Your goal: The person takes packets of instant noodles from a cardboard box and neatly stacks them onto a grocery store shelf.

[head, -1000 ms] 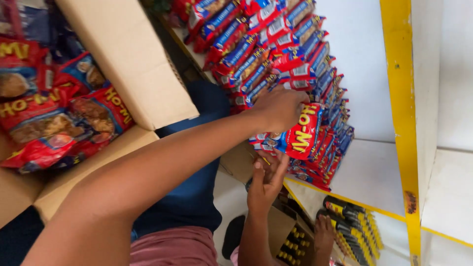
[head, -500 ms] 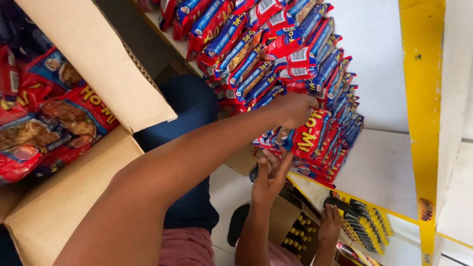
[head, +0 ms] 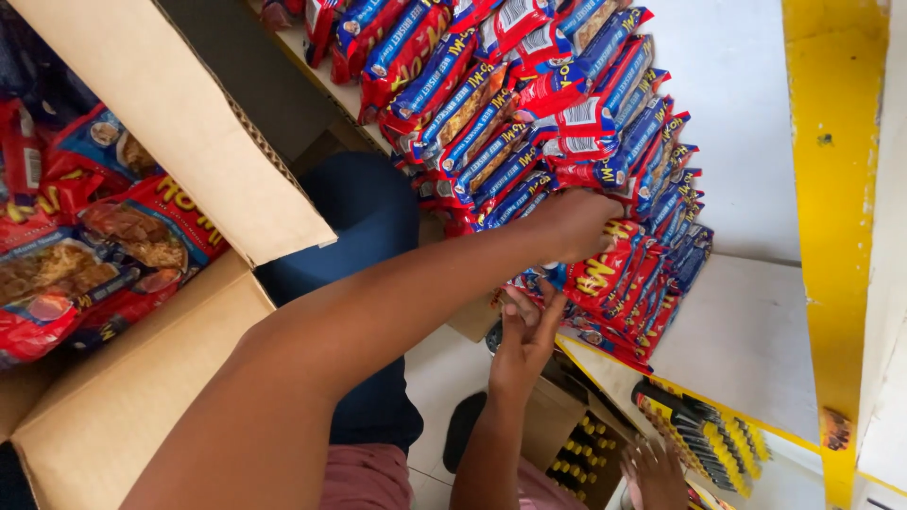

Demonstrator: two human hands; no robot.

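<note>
The red noodle packets stand packed on edge in a slanting row on the white shelf, right of centre in the frame, below the heaped pile of red-and-blue packets at the upper middle. The row's long axis runs from centre toward the lower right. The long arm crossing from the lower left ends in the left hand, which lies on top of the row's near end, fingers curled down over the packets; whether it grips one I cannot tell. The right hand comes up from below, fingers spread and pressed to the row's underside, just under the left hand, so both are at the packets, the left a little nearer the row's middle. Another small hand shows at the bottom edge beside yellow-and-black items. The open cardboard box with more packets fills the left. Compared with half a second ago, the left hand has slid slightly down the row and the right has closed in beneath.
</note>
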